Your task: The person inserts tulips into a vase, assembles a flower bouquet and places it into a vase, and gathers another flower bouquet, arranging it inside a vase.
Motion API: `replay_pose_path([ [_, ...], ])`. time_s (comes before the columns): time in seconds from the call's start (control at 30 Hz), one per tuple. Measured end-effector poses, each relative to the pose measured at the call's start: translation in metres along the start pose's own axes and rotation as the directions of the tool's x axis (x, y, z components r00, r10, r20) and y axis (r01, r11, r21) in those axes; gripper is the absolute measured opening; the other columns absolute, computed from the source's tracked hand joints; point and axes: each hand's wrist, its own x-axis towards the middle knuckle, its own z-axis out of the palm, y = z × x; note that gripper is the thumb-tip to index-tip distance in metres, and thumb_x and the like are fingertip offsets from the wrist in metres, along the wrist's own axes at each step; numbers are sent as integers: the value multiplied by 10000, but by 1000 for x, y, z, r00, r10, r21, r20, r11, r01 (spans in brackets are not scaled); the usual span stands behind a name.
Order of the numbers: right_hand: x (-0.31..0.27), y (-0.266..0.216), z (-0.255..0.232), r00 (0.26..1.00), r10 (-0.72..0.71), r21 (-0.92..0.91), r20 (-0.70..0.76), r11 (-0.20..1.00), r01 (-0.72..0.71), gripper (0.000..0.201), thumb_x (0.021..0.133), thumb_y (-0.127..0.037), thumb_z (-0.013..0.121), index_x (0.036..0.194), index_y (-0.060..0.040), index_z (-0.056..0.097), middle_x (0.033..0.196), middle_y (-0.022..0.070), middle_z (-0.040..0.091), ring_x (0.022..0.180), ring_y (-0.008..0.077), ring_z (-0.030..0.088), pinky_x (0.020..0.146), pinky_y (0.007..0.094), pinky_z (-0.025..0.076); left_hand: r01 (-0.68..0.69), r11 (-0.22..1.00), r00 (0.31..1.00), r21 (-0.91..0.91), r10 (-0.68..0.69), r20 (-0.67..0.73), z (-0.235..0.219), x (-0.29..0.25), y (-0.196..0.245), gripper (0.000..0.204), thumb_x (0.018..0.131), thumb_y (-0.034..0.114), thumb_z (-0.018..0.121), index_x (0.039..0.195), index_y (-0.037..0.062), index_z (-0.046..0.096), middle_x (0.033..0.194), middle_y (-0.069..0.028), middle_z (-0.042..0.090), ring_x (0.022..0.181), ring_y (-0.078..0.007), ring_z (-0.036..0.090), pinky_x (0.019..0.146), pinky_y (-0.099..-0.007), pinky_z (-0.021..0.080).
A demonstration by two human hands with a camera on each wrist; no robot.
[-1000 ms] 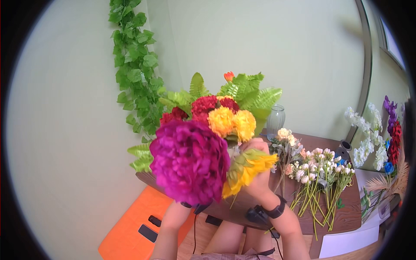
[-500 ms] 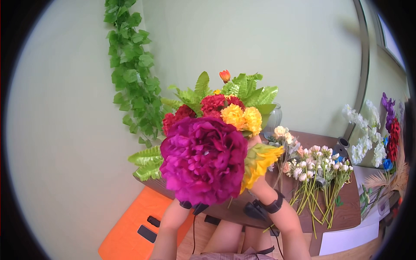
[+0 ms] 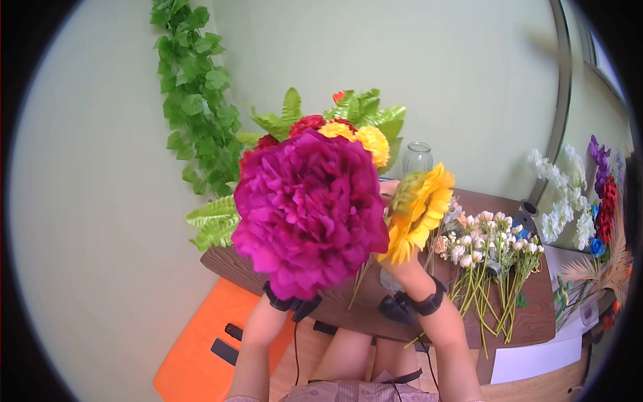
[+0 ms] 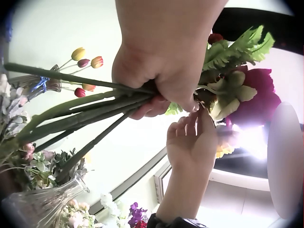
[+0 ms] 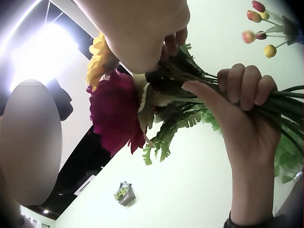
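A bouquet with a big magenta bloom (image 3: 311, 211), red and yellow flowers and fern leaves is held up over the table. My left hand (image 5: 249, 104) has its fingers wrapped round the bundled green stems (image 4: 80, 116); the bloom covers it in the head view. Just below the blossoms, my right hand (image 4: 192, 142) has bent fingers and its thumb at the stem of the yellow sunflower (image 3: 423, 211), which faces right beside the magenta bloom. In the head view the sunflower partly covers the right hand (image 3: 403, 266).
On the brown table (image 3: 328, 311) a glass vase (image 3: 417, 159) stands behind the bouquet. White and pink flowers (image 3: 489, 248) lie at the right. An ivy garland (image 3: 194, 100) hangs at left above an orange surface (image 3: 194, 335) with two dark devices.
The magenta bloom has turned more toward the head camera and looks larger. The sunflower has shifted right, together with the right hand's fingers, and turned its face outward. More of the vase shows.
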Motion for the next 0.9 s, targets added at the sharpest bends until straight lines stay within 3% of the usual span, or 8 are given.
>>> replay_pose_path([
  [0.07, 20, -20, -1, 990, -136, -2, -35, 991, 136, 241, 788, -43, 578, 1020, -16, 518, 990, 71, 505, 907, 170, 512, 790, 302, 422, -23, 997, 998, -70, 28, 58, -13, -104, -42, 245, 898, 261, 377, 914, 33, 465, 685, -57, 477, 593, -150, 467, 565, -284, 392],
  [0.13, 26, -35, 0, 895, 446, 464, 21, 788, -404, 116, 804, -17, 556, 913, -6, 521, 890, 51, 497, 784, 127, 521, 693, 262, 445, -44, 989, 992, -140, 60, 115, -1, -93, -31, 249, 901, 264, 370, 902, 32, 461, 662, -55, 471, 568, -149, 465, 547, -283, 392],
  [0.33, 25, -28, 0, 963, 269, 616, -27, 763, -196, 105, 793, 26, 548, 890, -11, 531, 888, 58, 490, 770, 129, 520, 660, 242, 457, -68, 992, 997, 105, 72, -34, 4, -98, -34, 167, 882, 214, 436, 821, 58, 433, 679, -29, 478, 594, -119, 470, 532, -230, 377],
  [0.4, 28, -26, -2, 971, 237, 627, -37, 762, -162, 119, 786, 38, 550, 891, -17, 535, 894, 62, 486, 772, 132, 517, 651, 244, 461, -5, 495, 803, 869, 519, -291, -2, -102, -46, 298, 931, 279, 367, 895, 11, 492, 775, -40, 514, 687, -143, 499, 623, -259, 397],
  [0.57, 13, 4, -8, 979, -195, 43, -59, 979, 198, 154, 760, 63, 560, 877, -37, 561, 913, 67, 482, 770, 143, 510, 631, 241, 467, 98, 464, 902, 880, 333, -276, -9, -100, -33, 261, 876, 136, 450, 1107, 16, 470, 975, -89, 540, 917, -203, 521, 777, -314, 415],
  [0.7, 6, 3, -21, 979, -202, 17, -19, 979, 202, 115, 770, 34, 563, 863, -32, 563, 917, 64, 485, 778, 142, 508, 626, 244, 459, 180, 459, 896, 870, 288, -338, 2, -103, -23, 271, 872, 135, 454, 1115, 17, 466, 986, -94, 539, 929, -208, 518, 785, -317, 412],
  [0.73, 11, -8, -26, 988, -157, 54, -14, 986, 157, 99, 776, 19, 564, 861, -32, 563, 918, 62, 486, 781, 141, 507, 628, 245, 456, 200, 457, 893, 867, 278, -353, 60, -216, -2, 273, 871, 135, 455, 1117, 18, 465, 989, -96, 538, 932, -209, 517, 787, -318, 412],
  [0.9, 7, -1, -29, 998, -58, 169, -5, 984, 58, 93, 773, 16, 572, 851, -33, 566, 907, 58, 491, 767, 131, 514, 638, 242, 460, 295, 442, 879, 847, 224, -422, 20, -107, -10, 286, 866, 134, 460, 1128, 19, 460, 1003, -103, 536, 947, -215, 512, 797, -322, 409],
])
